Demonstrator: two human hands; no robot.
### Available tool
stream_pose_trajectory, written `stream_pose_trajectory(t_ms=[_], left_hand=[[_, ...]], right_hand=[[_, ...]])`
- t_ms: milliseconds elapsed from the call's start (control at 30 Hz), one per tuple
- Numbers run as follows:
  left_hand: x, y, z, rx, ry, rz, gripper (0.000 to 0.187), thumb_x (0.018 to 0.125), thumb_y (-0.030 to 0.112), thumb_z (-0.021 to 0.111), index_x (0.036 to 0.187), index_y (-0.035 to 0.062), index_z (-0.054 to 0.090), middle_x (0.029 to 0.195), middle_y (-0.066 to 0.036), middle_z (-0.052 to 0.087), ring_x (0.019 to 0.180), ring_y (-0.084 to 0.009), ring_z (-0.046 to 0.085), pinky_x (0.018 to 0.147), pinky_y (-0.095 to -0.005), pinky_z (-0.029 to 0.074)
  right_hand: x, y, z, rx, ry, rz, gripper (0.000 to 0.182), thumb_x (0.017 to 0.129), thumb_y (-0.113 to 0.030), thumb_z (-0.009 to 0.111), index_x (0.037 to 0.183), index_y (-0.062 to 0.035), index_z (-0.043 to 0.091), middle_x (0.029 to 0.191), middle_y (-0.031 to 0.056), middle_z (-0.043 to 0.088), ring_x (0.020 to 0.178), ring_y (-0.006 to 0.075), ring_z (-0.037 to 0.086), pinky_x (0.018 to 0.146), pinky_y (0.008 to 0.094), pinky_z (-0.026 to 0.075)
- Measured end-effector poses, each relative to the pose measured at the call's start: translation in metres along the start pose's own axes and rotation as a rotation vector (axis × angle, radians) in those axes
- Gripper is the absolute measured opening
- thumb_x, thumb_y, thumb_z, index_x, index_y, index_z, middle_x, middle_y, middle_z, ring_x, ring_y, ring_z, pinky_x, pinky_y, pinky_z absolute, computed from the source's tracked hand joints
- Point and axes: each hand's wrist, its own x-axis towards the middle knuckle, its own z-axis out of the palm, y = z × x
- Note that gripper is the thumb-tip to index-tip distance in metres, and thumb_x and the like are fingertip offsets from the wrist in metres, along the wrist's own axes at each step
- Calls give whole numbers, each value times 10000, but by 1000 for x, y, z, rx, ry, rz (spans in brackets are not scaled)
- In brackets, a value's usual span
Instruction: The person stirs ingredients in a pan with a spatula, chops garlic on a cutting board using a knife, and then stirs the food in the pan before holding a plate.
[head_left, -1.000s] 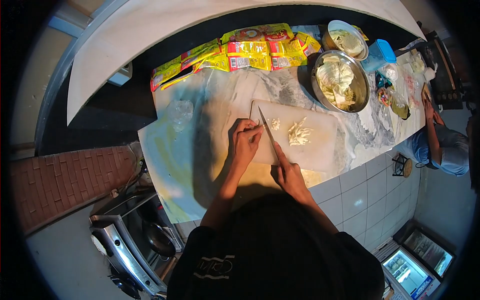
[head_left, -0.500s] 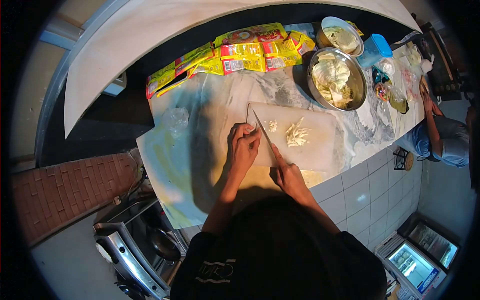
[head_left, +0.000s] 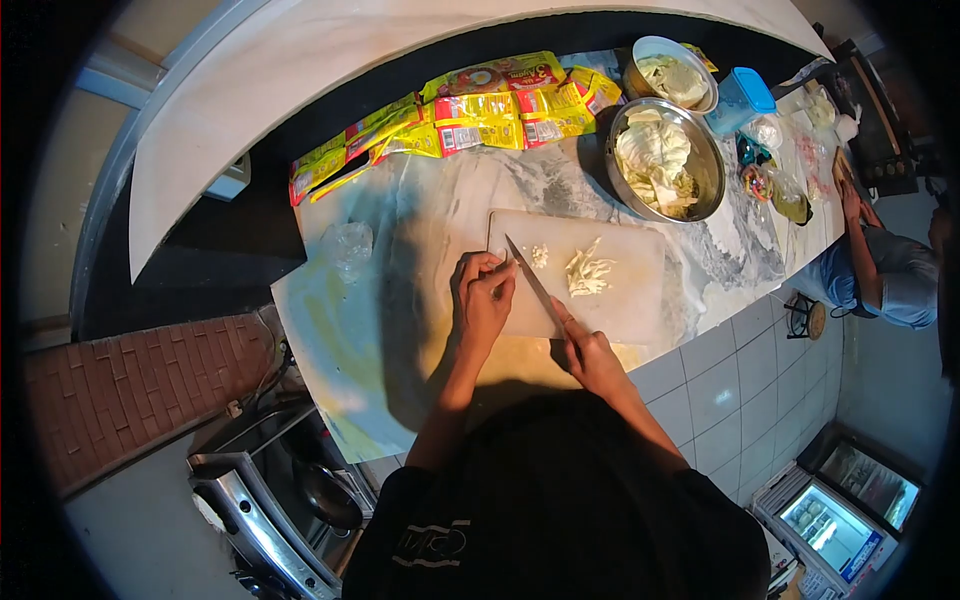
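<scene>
My right hand [head_left: 592,358] is closed round the handle of a kitchen knife [head_left: 535,276], whose blade slants up and left over the white cutting board [head_left: 635,305]. At the board's left side, my left hand [head_left: 484,300] is closed with its fingertips together beside the blade. A small whitish piece [head_left: 499,262] shows at those fingertips; its kind is too small to make out. Right of the blade lies a little heap of finely chopped pale bits [head_left: 540,256]. Farther right is a larger heap of pale shredded strips [head_left: 588,271], which look like cabbage.
Behind the board stands a steel bowl [head_left: 716,160] of cabbage leaves, with another bowl [head_left: 640,85] behind it. Yellow-red noodle packets [head_left: 480,120] line the back. A blue-lidded container [head_left: 740,98] and a clear plastic bag [head_left: 348,250] are also out. Another person [head_left: 885,270] stands at far right.
My right hand and the knife have moved slightly down and right, the tip drawing back toward me. My left hand stays in nearly the same place. The whole view has shifted slightly.
</scene>
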Motion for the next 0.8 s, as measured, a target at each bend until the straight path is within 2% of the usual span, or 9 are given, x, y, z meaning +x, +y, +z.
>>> stream_pose_trajectory(t_ms=[100, 167, 400, 467, 500, 567, 800], left_hand=[[1, -1, -1, -28, 1, -17, 213, 750, -4, 749, 959, 39, 756, 958, -94, 581, 798, -242, 553, 702, -339, 476], [0, -3, 0, -58, -19, -51, 233, 732, -30, 749, 956, 34, 753, 962, -81, 579, 815, -229, 546, 702, -340, 467], [2, -2, -4, -58, -35, 6, 180, 768, -6, 748, 944, 33, 749, 950, -100, 597, 845, -250, 599, 727, -341, 497], [3, 0, -6, -29, -63, 0, 168, 764, 2, 752, 930, 31, 745, 950, -101, 609, 880, -270, 612, 758, -360, 504], [3, -1, -6, -28, -64, 1, 168, 764, 2, 752, 930, 31, 745, 950, -101, 609, 880, -270, 612, 758, -360, 504], [3, -2, -6, -34, -86, -23, 166, 759, 28, 762, 924, 38, 745, 949, -103, 618, 888, -282, 602, 778, -376, 495], [2, 0, -3, 68, -73, 15, 217, 750, 94, 783, 960, 65, 738, 961, -95, 625, 909, -293, 585, 806, -398, 471]], right_hand=[[-4, -2, 7, -67, 47, -60, 766, 817, 94, 487, 1524, -127, 291, 723, 199, 593, 626, 375, 594, 651, 424, 501], [-6, -8, 6, -50, -24, 56, 772, 830, 60, 517, 1529, -141, 259, 812, 265, 606, 689, 453, 587, 639, 498, 465], [-1, -8, 6, -2, 63, -14, 785, 815, 70, 526, 1525, -151, 273, 728, 252, 599, 652, 453, 587, 633, 510, 475], [0, -7, 4, -45, 46, 45, 766, 801, 92, 484, 1512, -143, 323, 718, 193, 610, 637, 394, 628, 660, 448, 512], [1, -7, 4, -44, 48, 45, 766, 801, 92, 484, 1512, -143, 323, 718, 193, 610, 637, 394, 628, 660, 448, 512], [2, -5, 4, -28, 64, 3, 780, 812, 70, 523, 1521, -150, 279, 735, 264, 611, 633, 460, 588, 615, 521, 469], [4, -9, 0, 2, 66, 20, 780, 807, 64, 524, 1519, -143, 281, 743, 280, 609, 626, 459, 586, 625, 520, 476]])
